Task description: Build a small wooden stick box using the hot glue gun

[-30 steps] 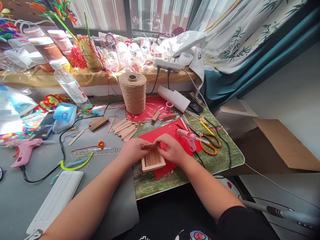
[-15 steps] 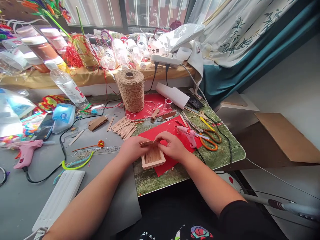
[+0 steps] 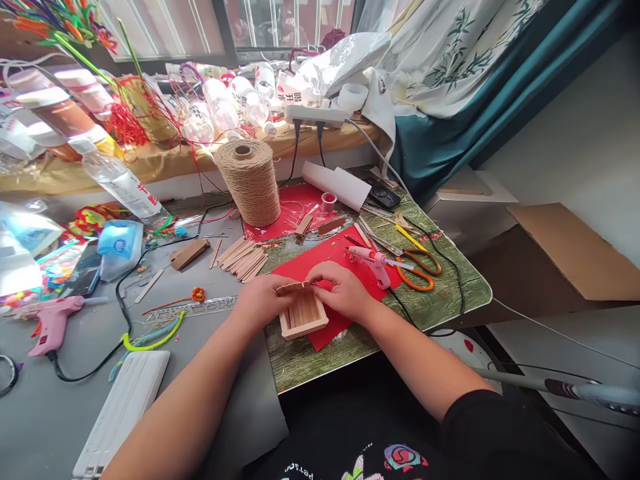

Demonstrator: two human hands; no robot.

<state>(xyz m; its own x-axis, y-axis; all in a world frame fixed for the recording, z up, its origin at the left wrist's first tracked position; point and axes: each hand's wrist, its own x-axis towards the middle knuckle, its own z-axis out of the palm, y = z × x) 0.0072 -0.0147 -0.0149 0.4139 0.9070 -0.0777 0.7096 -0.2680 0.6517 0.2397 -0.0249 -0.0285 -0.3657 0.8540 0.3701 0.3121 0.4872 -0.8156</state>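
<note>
A small open box of pale wooden craft sticks (image 3: 306,328) rests on the red sheet (image 3: 320,257), between my hands. At its far end stands a brown panel of sticks with a wavy top edge (image 3: 291,288). My left hand (image 3: 261,301) pinches this panel from the left. Opposite it, my right hand (image 3: 339,291) has thumb and fingers closed at the panel's right end. Whether the panel is joined to the box is hidden by my fingers. Just beyond my right hand lies a pink glue gun (image 3: 371,263), and loose craft sticks (image 3: 243,259) lie beyond my left.
A large twine spool (image 3: 249,183) stands behind the sticks. Orange-handled scissors (image 3: 420,267) lie at right. On the left are a second pink glue gun (image 3: 56,320), a clear ruler (image 3: 200,307) and a white case (image 3: 123,413). Cords cross the table.
The camera view has shifted slightly, moving the background left. My hands stay at the box's far end, with only slight finger movement at the panel.
</note>
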